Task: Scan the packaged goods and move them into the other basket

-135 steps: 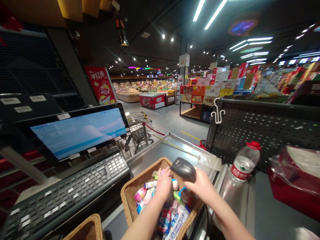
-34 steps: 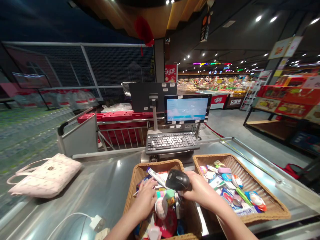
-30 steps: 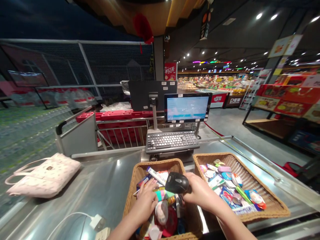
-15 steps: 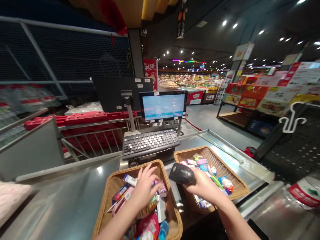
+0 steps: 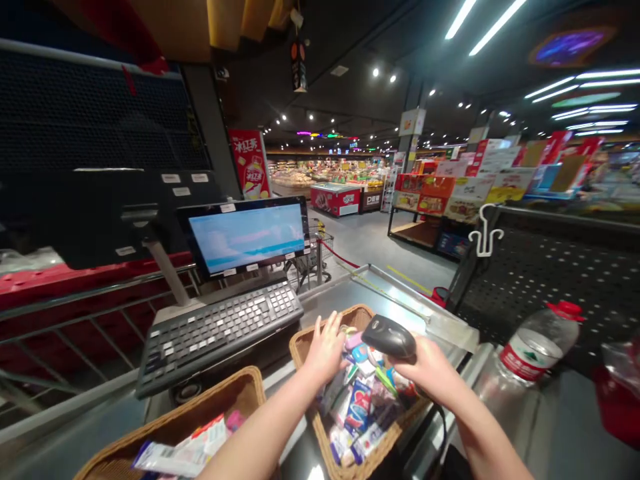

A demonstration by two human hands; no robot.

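Note:
A black handheld barcode scanner (image 5: 389,337) sits in my right hand (image 5: 430,372), its head pointing forward above the far rim of a wicker basket (image 5: 303,353). That basket is full of small packaged goods, including a blue-and-white packet (image 5: 359,408). My left hand (image 5: 327,350) hangs just over those goods, its fingers spread. Nothing shows in its grip. A second wicker basket (image 5: 220,395) sits at the lower left, holding a white packet (image 5: 173,459), and my left forearm crosses in front of it.
A keyboard (image 5: 220,337) and a till monitor (image 5: 245,237) stand left of the hands. A water bottle with a red cap (image 5: 537,347) stands on the steel counter (image 5: 395,293) at right, before a black pegboard (image 5: 550,280). Beyond lies the store floor.
My head has turned right, shifting the whole scene left. My left hand has moved from the nearer basket, where it held a small can, over to the other basket. The scanner stays in my right hand.

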